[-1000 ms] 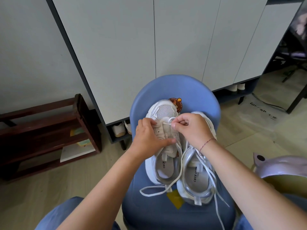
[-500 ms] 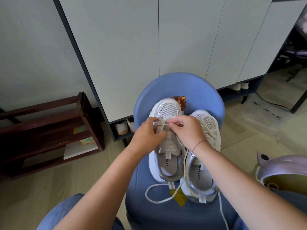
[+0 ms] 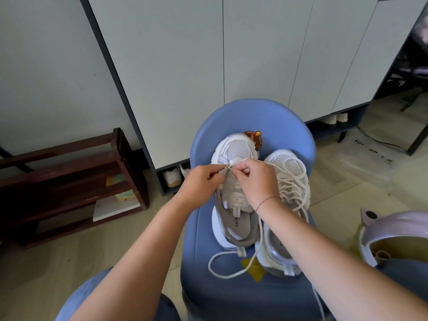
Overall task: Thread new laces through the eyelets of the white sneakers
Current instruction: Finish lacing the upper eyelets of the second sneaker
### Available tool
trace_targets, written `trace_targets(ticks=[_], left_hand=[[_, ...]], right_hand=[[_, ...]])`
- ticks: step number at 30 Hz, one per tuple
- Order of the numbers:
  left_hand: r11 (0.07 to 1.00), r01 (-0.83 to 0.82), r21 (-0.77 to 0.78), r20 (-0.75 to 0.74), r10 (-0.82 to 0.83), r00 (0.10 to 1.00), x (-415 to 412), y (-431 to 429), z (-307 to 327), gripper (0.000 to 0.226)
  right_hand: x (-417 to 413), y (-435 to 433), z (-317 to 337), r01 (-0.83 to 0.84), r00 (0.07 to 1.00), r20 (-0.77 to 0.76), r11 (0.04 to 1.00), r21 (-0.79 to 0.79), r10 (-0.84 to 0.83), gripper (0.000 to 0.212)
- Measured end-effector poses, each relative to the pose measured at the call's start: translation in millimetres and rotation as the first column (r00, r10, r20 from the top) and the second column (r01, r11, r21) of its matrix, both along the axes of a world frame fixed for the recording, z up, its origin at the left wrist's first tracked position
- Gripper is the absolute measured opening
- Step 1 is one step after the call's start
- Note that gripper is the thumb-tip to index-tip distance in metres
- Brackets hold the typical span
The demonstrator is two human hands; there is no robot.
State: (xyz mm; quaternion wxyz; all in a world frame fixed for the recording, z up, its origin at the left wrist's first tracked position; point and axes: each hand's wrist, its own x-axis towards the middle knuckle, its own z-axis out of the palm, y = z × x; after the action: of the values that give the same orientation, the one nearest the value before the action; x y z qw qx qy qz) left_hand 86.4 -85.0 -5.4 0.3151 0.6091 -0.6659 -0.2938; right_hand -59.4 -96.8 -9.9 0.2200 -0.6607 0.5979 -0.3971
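Two white sneakers stand side by side on a blue chair [image 3: 231,293], toes pointing away from me. The left sneaker [image 3: 236,149] carries a cream lace [image 3: 234,273] whose loose loop trails over the seat behind its heel. My left hand [image 3: 199,184] pinches the lace at the lowest eyelets near the toe. My right hand [image 3: 257,179] pinches the same lace just opposite, fingers curled. The right sneaker [image 3: 289,172] has a loose pile of lace lying over its front.
A grey cabinet [image 3: 208,66] with shoes under it stands right behind the chair. A dark wooden shoe rack [image 3: 69,181] is on the floor at left. A lilac pot-like container [image 3: 393,235] sits at the right edge. My blue-clad knees are at the bottom.
Both hands have slid up the left sneaker toward its toe, still pinching the lace. The lace loop behind the heel has shifted. The right sneaker's laced front has come into view.
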Motion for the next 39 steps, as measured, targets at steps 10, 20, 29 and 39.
trace_targets(ticks=[10, 20, 29, 39], left_hand=[[0.995, 0.065, 0.074, -0.131, -0.055, 0.990, 12.0, -1.4, -0.6, 0.032], [0.970, 0.158, 0.183, -0.284, -0.101, 0.953, 21.5, -1.7, 2.3, 0.034], [0.961, 0.153, 0.230, -0.345, -0.067, 0.936, 25.5, -6.5, 0.0, 0.037], [0.961, 0.182, 0.206, -0.364, -0.097, 0.926, 23.8, -4.6, 0.5, 0.036]], right_hand=[[1.2, 4.6, 1.5, 0.017, 0.994, -0.110, 0.999, -0.039, -0.022, 0.013], [5.3, 3.7, 5.2, 0.029, 0.989, -0.144, 1.000, -0.004, -0.030, 0.015], [16.4, 4.8, 10.2, 0.057, 0.933, -0.353, 0.997, -0.043, -0.069, 0.015], [10.9, -0.1, 6.5, -0.014, 0.902, -0.431, 0.995, -0.095, -0.028, 0.017]])
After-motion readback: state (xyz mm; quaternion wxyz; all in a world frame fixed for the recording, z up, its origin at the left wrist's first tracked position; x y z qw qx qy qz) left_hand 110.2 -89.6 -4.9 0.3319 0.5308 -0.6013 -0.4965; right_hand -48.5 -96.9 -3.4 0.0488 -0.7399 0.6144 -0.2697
